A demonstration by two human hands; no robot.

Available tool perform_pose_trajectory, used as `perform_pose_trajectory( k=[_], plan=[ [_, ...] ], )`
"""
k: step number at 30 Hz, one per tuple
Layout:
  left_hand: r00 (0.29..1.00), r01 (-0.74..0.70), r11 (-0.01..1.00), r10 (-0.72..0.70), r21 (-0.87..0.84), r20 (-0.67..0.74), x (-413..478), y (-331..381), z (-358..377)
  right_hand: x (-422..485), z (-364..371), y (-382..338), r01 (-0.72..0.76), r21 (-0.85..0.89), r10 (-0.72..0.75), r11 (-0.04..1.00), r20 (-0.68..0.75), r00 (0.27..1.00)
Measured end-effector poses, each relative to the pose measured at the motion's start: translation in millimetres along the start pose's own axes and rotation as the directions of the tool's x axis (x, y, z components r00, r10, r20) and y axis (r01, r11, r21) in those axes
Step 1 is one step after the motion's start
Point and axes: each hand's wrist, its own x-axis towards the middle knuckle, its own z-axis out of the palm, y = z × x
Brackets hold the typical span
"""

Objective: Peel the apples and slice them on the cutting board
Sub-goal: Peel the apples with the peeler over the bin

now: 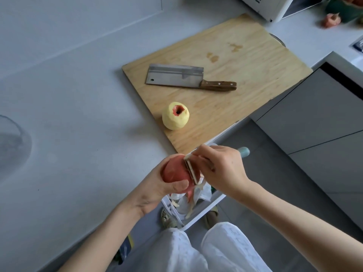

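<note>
My left hand (157, 191) grips a red apple (173, 170) over the counter's front edge. My right hand (222, 171) holds a peeler (191, 171) whose blade lies against the apple's right side; its pale green handle end (243, 152) sticks out behind the hand. A strip of peel (191, 195) hangs below the apple. A peeled yellow apple (175, 116) with a red ring at its top stands on the wooden cutting board (245, 61). A cleaver (188, 77) with a wooden handle lies flat on the board, behind the peeled apple.
A white bin (206, 209) with peelings stands on the floor under my hands. A glass bowl (11, 142) sits at the counter's left edge. A white appliance (269, 6) and apple scraps (331, 20) are at the back right. Grey cabinet fronts (314, 114) are at the right.
</note>
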Motion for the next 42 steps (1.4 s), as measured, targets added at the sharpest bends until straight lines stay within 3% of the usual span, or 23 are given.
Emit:
perform_pose_trajectory(
  k=[6,12,17,25,30,35,39,41,42],
  plan=[
    [0.993,-0.111,0.980,0.104,-0.163,-0.050,-8.1,-5.3,11.6,2.5,-4.4,-12.2,0.018,-0.006,-0.018,1.000,-0.058,0.998],
    [0.975,-0.166,0.964,0.130,-0.206,-0.179,-8.5,-11.6,19.3,3.9,-3.3,-9.2,0.051,-0.032,-0.054,0.998,-0.074,0.996],
    [0.979,-0.071,0.971,0.024,-0.228,-0.201,-4.6,-5.9,13.0,5.5,-2.2,5.6,0.085,-0.058,-0.089,0.995,-0.068,0.994],
    [0.961,0.215,0.936,-0.254,-0.278,-0.110,-5.1,-0.9,9.4,6.4,-2.3,14.0,0.299,-0.076,-0.300,0.951,-0.005,0.954],
    [0.896,0.441,0.854,-0.434,-0.276,0.092,-2.7,3.4,3.6,9.0,0.2,16.3,0.430,0.038,-0.431,0.902,0.048,0.901],
    [0.742,0.601,0.780,-0.461,-0.178,0.487,-4.7,8.6,3.8,9.1,6.6,39.5,0.503,-0.030,-0.495,0.864,0.137,0.858],
    [0.719,0.601,0.782,-0.437,-0.167,0.540,7.0,12.4,3.7,5.8,21.0,53.9,0.372,-0.061,-0.347,0.926,0.245,0.905],
    [0.728,0.607,0.764,-0.425,-0.217,0.537,12.8,11.5,-0.8,9.0,27.4,50.7,0.135,-0.139,-0.081,0.981,0.340,0.937],
    [0.736,0.614,0.751,-0.431,-0.245,0.522,13.7,11.0,-3.1,12.9,29.6,47.5,-0.027,-0.218,0.126,0.976,0.453,0.882]
  ],
)
